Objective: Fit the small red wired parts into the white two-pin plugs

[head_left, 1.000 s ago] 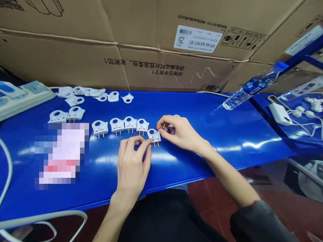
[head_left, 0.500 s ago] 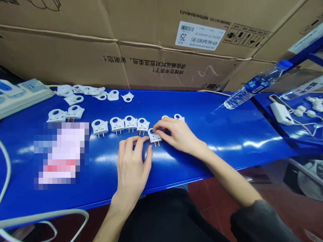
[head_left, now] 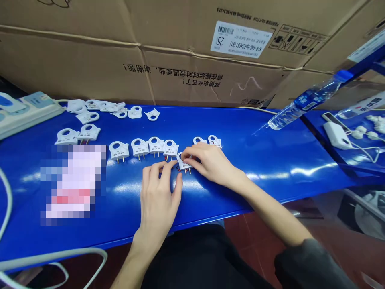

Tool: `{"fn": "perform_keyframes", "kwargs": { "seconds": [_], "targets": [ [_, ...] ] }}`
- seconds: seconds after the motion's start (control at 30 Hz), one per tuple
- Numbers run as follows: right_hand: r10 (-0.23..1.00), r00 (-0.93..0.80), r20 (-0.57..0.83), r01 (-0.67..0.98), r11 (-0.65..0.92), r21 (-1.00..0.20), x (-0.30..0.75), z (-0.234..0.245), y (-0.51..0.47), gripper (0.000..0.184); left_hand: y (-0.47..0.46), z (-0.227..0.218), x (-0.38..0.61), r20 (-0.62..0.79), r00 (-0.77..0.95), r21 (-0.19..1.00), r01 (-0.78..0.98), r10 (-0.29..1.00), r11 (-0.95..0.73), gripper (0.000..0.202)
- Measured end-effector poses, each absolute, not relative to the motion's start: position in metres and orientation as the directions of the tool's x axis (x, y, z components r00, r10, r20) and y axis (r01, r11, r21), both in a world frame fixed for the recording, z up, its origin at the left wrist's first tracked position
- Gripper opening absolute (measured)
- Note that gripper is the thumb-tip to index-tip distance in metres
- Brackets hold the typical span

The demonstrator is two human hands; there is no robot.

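Note:
A white two-pin plug housing [head_left: 184, 164] lies on the blue table, its metal pins pointing toward me and thin dark red wires at its left side. My right hand [head_left: 210, 162] bends over its upper part from the right. Thumb and index fingertip are pinched together there, on something too small to make out. At the housing's left edge is the index fingertip of my left hand [head_left: 159, 186], its fingers curved and apart and its thumb held away. Just up and left sits another plug housing [head_left: 171, 148] with a bit of red wire below it.
More white housings with pins [head_left: 119, 151] stand in a row to the left. Loose white shells [head_left: 104, 106] lie along the back near a power strip [head_left: 36, 112]. A tilted water bottle [head_left: 300, 105] is at right; a cardboard box [head_left: 105, 60] stands behind.
The view has shifted very slightly. My right thumb and index finger have moved a little over the housing; my left hand stays almost where it was.

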State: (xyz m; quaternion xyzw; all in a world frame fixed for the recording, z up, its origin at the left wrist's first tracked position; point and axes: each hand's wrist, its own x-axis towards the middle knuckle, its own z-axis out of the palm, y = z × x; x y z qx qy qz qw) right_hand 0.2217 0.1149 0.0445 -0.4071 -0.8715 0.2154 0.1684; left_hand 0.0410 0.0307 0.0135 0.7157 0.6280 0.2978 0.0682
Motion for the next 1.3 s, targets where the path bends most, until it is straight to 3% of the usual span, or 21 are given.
{"fn": "perform_keyframes", "kwargs": {
  "seconds": [0.37, 0.7, 1.3],
  "targets": [
    [0.773, -0.622, 0.124, 0.631, 0.588, -0.505, 0.226, 0.048, 0.115, 0.026, 0.031, 0.013, 0.041, 0.353, 0.032, 0.45, 0.87, 0.935, -0.199, 0.028],
    [0.737, -0.674, 0.042, 0.624, 0.599, -0.502, 0.236, 0.061, 0.117, 0.016, 0.031, 0.013, 0.042, 0.335, 0.047, 0.429, 0.882, 0.941, -0.197, 0.034],
    [0.723, -0.691, 0.015, 0.632, 0.614, -0.474, 0.235, 0.064, 0.116, 0.019, 0.031, 0.015, 0.043, 0.319, 0.05, 0.414, 0.891, 0.946, -0.187, 0.033]
  ]
}}
